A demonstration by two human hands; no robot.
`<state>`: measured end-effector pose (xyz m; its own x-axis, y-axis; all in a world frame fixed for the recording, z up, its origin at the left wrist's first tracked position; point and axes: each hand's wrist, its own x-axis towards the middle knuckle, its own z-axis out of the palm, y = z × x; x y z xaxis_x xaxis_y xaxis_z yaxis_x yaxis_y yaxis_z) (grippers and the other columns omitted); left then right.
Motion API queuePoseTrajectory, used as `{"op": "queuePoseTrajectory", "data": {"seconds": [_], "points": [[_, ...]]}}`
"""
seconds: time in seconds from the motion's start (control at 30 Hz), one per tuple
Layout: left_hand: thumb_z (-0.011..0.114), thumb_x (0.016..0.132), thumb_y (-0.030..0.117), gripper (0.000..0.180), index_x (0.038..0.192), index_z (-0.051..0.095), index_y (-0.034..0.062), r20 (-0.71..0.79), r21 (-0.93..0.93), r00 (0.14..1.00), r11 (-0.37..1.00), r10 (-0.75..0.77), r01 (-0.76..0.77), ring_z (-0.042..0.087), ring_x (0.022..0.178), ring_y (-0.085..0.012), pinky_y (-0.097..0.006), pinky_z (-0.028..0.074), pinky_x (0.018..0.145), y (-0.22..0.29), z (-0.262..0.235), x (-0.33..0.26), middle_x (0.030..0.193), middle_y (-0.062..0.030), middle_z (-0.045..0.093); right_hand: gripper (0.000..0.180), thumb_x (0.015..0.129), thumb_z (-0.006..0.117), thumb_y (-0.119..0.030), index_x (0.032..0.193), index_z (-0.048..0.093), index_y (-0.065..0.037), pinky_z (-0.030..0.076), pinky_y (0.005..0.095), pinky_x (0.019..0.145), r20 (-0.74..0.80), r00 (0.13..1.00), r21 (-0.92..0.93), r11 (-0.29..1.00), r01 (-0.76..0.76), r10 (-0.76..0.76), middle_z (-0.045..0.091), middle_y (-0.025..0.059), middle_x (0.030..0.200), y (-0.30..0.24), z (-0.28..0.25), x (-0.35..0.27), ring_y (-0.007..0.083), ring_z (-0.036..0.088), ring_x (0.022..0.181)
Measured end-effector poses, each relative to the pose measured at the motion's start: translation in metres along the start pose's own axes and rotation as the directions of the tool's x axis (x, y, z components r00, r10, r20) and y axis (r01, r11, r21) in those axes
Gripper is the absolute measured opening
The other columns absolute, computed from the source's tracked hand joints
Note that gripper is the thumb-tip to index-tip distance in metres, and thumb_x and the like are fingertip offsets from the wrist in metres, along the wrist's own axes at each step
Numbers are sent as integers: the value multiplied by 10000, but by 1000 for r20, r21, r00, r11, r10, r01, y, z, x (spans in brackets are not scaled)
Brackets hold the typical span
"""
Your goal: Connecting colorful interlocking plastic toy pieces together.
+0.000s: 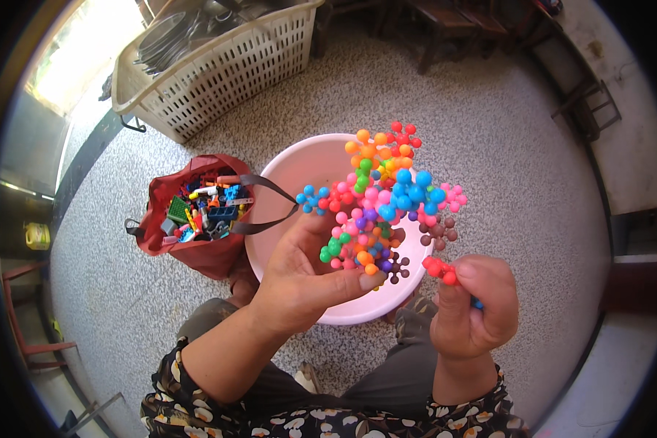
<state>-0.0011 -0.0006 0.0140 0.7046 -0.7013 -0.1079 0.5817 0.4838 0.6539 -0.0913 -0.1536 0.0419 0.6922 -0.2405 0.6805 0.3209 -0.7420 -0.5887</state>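
From where I stand, the grey floor (pixel 533 139) spreads under everything, its surface finely speckled. On the far left sits a long off-white plastic basket (pixel 223 91), its walls pierced by rows of narrow slots, with dark items heaped inside. Nearer, in front of the person, is a round pale-pink basin (pixel 290 160) of smooth plastic with a rolled rim. Just to its left slumps a red fabric bag (pixel 208 259), soft and creased, with dark flat straps (pixel 270 184) looping over the basin's edge. It is full of small hard plastic building blocks (pixel 219 213) in green, blue, yellow, white and red.

Above the basin, the left hand (pixel 296 274) holds an irregular cluster of knobbed plastic pieces (pixel 415 193), thumb and fingers curled around its lower left side. The cluster bristles with glossy round balls on short stems: orange and red at the far end, bright blue towards the right, pinks through the middle, and green, purple and brown lower down.

On the near right, the right hand (pixel 482 303) pinches a small red knobbed piece (pixel 435 267) between thumb and forefinger, apart from the cluster. A bit of blue (pixel 477 302) peeks out by those fingers, mostly hidden.
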Motion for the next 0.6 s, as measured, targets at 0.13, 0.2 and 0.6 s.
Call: {"op": "queuePoseTrajectory", "data": {"seconds": [0.13,0.2,0.6], "points": [[645,651,-125,706,1272,335,7,-47,15,999,1000,5,-4,521,1097,-280,-405,455,894,3,2,-2,1205,-165,492,261,738,710,-49,938,543,-44,510,261,567,-29,998,71,996,-52,54,620,134,844,2,0,-6,207,627,700],[645,650,-125,711,1274,330,6,-45,13,999,1000,14,-13,518,1103,-280,-406,453,896,5,3,-2,1205,-165,492,263,747,702,-50,947,532,-38,510,258,571,-25,996,120,990,-79,82,621,141,854,3,3,-10,205,627,705],[625,704,-114,736,1323,256,36,112,228,962,936,249,-269,445,1148,-191,-314,438,884,-10,-7,2,1275,-114,390,259,748,700,-54,943,529,-46,505,246,567,-21,1000,82,997,12,-11,619,119,822,6,0,-5,193,633,690]]}}
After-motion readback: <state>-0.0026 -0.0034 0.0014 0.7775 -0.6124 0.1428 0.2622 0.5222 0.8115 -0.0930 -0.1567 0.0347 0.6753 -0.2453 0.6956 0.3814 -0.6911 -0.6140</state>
